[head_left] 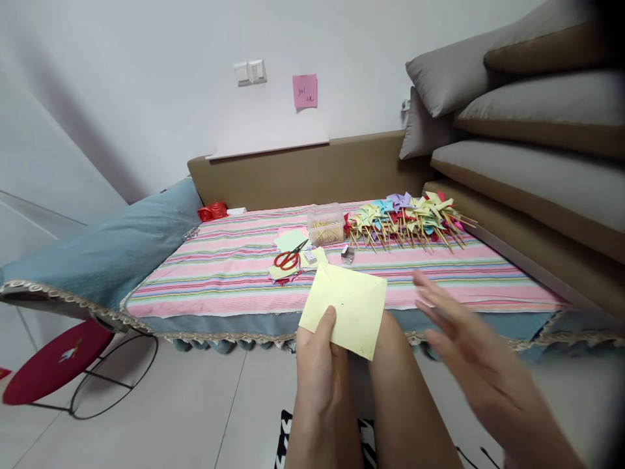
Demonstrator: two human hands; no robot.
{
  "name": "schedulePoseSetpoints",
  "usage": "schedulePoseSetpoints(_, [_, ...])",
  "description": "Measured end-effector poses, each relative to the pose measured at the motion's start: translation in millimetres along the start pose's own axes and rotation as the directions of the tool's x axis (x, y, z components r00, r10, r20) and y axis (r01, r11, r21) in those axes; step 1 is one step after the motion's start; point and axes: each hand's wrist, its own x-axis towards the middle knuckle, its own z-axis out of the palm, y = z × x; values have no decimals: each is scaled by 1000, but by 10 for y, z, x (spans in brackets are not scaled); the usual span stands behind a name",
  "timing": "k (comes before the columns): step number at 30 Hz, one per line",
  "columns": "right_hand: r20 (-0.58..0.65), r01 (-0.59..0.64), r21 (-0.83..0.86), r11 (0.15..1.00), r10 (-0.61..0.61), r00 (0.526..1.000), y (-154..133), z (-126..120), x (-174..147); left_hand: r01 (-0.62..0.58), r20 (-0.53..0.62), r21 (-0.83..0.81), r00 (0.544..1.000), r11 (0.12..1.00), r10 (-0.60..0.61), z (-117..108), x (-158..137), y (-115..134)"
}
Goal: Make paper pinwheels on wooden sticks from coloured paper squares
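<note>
My left hand grips a square sheet of pale yellow paper at its lower left, thumb lying on top. Faint crease lines run across the sheet, and small dark specks show near its bottom corner. Off to the right, my right hand is in the air, apart from the paper, blurred, its fingers stretched out with nothing in them. Beyond the sheet, red-handled scissors lie on a stack of coloured paper. A small white box and a small open box are close by.
A clear plastic container of short sticks stands on the striped sofa cover. Many paper pinwheels are heaped to its right. Grey cushions pile up at right; a red stool is at left.
</note>
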Motion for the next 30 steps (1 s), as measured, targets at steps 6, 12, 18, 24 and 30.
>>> schedulePoseSetpoints(6, [179,-152,366,918,91,980,171,344,200,34,52,65,998,997,-37,-35,2,-47])
schedulePoseSetpoints(12, [155,-281,534,798,235,960,226,486,187,48,112,133,992,990,-63,-130,129,-28])
schedulePoseSetpoints(18, [143,-302,467,831,265,953,374,580,234,111,94,147,988,983,-126,-155,281,-99])
schedulePoseSetpoints(24, [211,-272,461,845,193,958,555,569,244,118,87,141,988,983,-131,-171,413,-219])
schedulePoseSetpoints(30, [145,-361,537,762,338,930,616,707,248,135,90,227,983,964,-159,-206,489,-262])
